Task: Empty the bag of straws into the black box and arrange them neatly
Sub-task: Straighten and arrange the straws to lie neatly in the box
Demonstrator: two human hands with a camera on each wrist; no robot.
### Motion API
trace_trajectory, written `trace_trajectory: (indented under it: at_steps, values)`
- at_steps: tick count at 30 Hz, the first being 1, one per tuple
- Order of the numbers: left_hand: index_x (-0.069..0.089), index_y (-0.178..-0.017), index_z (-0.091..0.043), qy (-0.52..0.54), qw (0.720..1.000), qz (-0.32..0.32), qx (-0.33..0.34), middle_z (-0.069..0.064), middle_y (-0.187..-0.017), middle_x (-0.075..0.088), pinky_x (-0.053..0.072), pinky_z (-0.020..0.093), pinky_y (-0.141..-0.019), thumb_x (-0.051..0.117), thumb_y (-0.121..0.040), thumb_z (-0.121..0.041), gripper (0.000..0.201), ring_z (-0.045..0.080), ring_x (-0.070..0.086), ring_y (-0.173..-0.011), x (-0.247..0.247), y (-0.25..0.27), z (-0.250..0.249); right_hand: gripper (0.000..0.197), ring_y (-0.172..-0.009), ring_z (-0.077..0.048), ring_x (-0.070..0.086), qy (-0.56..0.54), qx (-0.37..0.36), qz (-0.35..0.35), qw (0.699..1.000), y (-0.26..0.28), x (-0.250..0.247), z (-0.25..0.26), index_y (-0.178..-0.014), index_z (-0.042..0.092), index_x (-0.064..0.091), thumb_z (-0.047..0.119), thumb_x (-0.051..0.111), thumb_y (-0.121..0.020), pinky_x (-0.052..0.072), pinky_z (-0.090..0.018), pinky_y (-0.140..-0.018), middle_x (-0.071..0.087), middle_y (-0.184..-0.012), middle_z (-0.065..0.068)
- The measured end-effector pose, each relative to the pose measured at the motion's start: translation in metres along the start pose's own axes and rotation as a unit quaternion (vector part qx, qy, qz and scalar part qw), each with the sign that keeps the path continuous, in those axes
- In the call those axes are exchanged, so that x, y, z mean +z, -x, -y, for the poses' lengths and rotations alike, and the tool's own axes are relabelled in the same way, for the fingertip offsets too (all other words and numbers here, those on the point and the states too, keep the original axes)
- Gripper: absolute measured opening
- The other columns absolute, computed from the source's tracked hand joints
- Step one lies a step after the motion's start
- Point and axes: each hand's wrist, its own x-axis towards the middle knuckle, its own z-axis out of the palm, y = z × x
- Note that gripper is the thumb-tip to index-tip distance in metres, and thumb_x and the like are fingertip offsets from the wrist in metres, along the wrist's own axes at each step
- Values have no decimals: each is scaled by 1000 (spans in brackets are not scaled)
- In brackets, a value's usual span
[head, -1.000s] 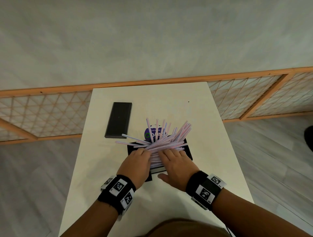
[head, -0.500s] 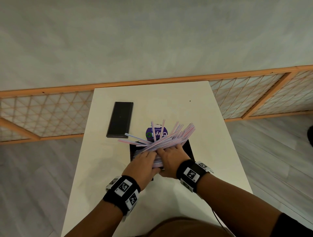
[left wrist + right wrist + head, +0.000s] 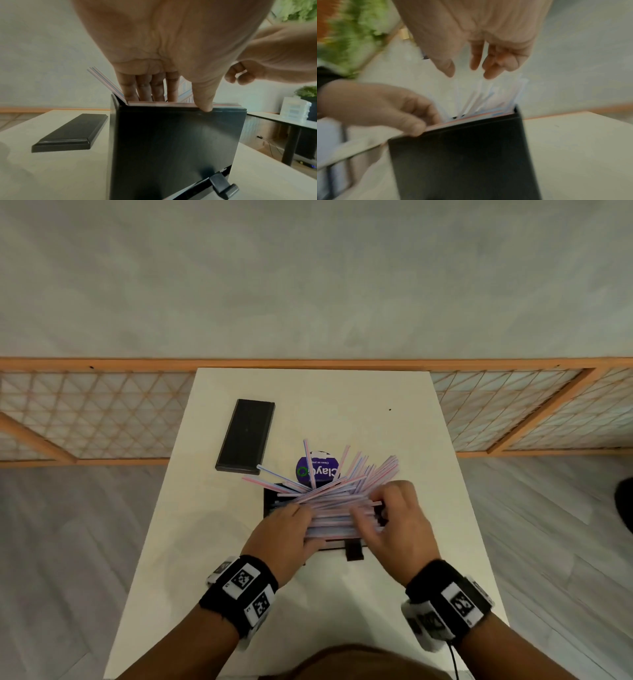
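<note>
From the head view, my right hand [image 3: 394, 522] has swung off the near edge of the pile and out to the right side of the straws [image 3: 342, 508], where a second ago both hands lay side by side on top of them; its fingers are now loosely curled over the right ends, raking rather than clamping. My left hand [image 3: 284, 529] has stayed on the left of the pile, pressing it down. The straws lie heaped across the open top of the black box [image 3: 354, 553] on the worktop [image 3: 342, 405], many fanning outward past the far rim, with the purple-labelled bag [image 3: 317, 470] just beyond and the black lid [image 3: 246, 436] lying apart to the left. In the left wrist view, my left fingers [image 3: 145, 88] reach straight down among the straws inside the box, the thumb resting on its near rim, nothing gripped. The right wrist view is blurred, but my right fingers [image 3: 488, 63] hang released above the upright straws, touching none that I can make out. I judge emptying is done and the squaring-up has started: the splayed ends need gathering parallel.
</note>
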Motion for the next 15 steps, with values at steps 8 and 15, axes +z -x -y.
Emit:
trace_trajectory:
  at_steps: [8, 15]
  values:
    - [69, -114, -27, 12, 1000, -12, 26, -10, -113, 64, 43, 25, -83, 51, -103, -36, 23, 13, 58, -103, -7, -8, -7, 47, -91, -21, 67, -137, 273, 62, 950, -57, -6, -59, -117, 26, 57, 58, 71, -85, 55, -34, -79, 66, -107, 5]
    - [64, -123, -27, 5, 999, 34, -10, -6, -119, 67, 51, 33, -92, 54, -101, -32, 25, 18, 62, -107, -10, -17, -13, 16, -50, 2, 57, -221, 250, 104, 937, -85, 7, -53, -98, 14, 73, 26, 78, -89, 43, -15, -49, 70, -72, 4]
